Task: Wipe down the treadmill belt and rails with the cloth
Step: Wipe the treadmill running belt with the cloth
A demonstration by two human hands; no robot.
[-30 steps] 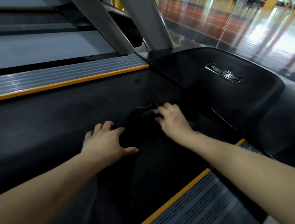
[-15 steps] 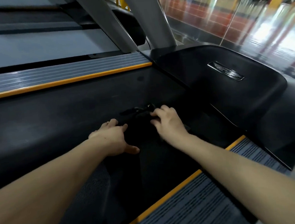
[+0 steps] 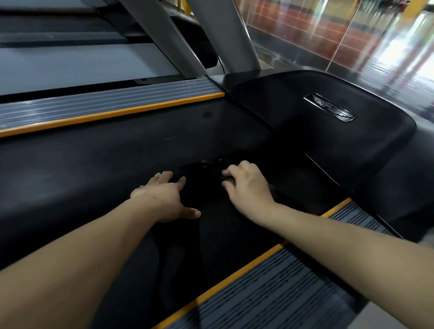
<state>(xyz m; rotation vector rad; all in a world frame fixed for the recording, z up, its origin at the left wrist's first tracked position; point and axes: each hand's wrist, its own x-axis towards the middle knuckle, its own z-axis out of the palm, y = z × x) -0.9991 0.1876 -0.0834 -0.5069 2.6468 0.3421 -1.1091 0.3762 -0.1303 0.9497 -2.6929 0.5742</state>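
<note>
Gym flooring with a wet-looking sheen is seen behind glass panels (image 3: 355,21) at the far right, while nearly all of the view is filled by a treadmill. Nearest the camera, a ribbed grey side rail (image 3: 262,299) with an orange edge strip (image 3: 196,301) is seen at the bottom, crossed by two bare forearms. Beyond it the black treadmill belt (image 3: 80,176) is spread across the middle of the view. On the belt, both hands are laid side by side, a little apart, on a black cloth (image 3: 205,189) that is hard to tell from the dark belt; its bunched edge is just made out ahead of the fingertips. The left hand (image 3: 165,197) is pressed flat on the cloth with fingers straight and the thumb spread toward the right. The right hand (image 3: 246,185) is rested on the cloth with its fingers bent; whether cloth is gripped under them cannot be told. Right of the hands, the black motor cover (image 3: 326,141) is seen, marked with a silver badge (image 3: 330,107). Farther off, the opposite side rail (image 3: 87,104) with its own orange strip is found beyond the belt, and two grey uprights (image 3: 224,24) are seen rising past it.
</note>
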